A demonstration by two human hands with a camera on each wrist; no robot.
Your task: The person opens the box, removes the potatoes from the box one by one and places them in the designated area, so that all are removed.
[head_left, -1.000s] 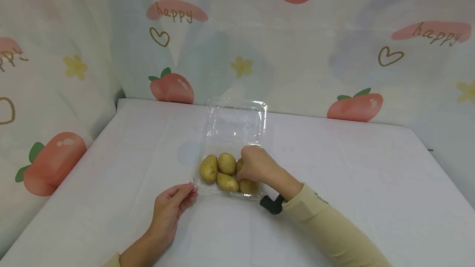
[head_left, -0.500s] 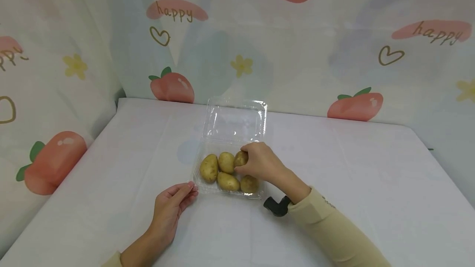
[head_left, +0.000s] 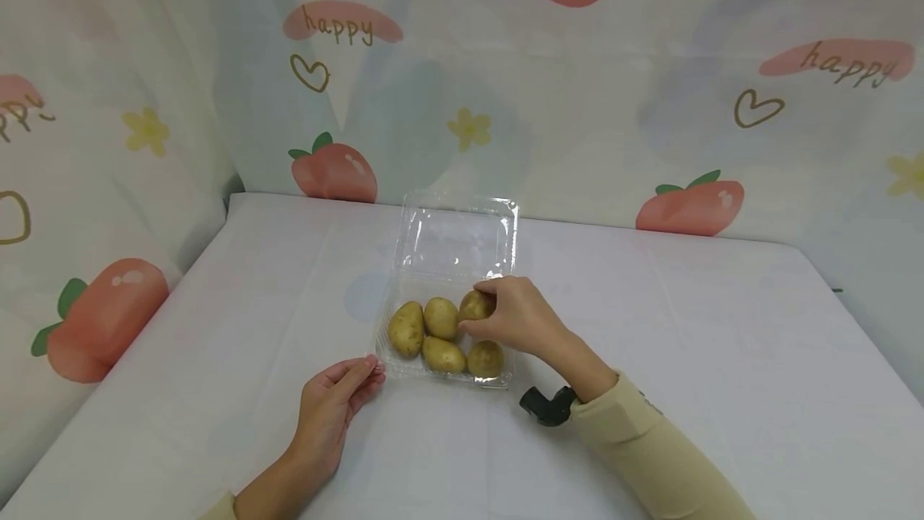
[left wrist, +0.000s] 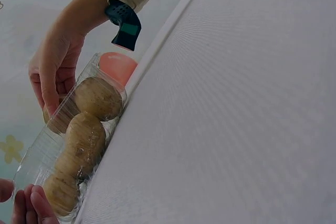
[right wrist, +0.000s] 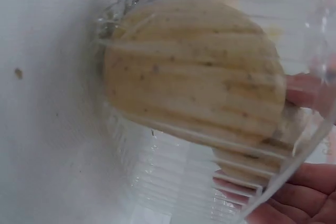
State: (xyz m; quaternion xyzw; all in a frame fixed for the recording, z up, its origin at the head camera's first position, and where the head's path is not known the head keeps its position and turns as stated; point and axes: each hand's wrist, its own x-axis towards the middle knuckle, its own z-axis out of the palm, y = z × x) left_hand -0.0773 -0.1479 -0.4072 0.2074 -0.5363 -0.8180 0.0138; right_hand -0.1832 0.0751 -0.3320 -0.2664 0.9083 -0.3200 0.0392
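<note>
A clear plastic clamshell container (head_left: 382, 371) lies on the table with its lid (head_left: 458, 241) tipped up at the back. Thumb and fingers of my left hand (head_left: 328, 408) pinch its near left corner. My right hand (head_left: 525, 315) grips a potato (head_left: 475, 305) at the back right of the container, thumb on the near side and fingers on the far side. Beside it are a round potato (head_left: 441, 318), a longer potato (head_left: 407, 329) and two in the front row. Through the ribbed wall in the right wrist view, the front right potato (right wrist: 194, 72) hides part of the held one.
White cloth covers the table (head_left: 650, 343). Behind and to the left stands a backdrop (head_left: 577, 103) printed with fruit, hearts and flowers. A dark device (head_left: 546, 408) sits at the right wrist, beside the beige sleeve (head_left: 642, 440).
My right hand has shifted right and slightly back with the potato, uncovering the front right potato. The left hand has stayed at the container's corner.
</note>
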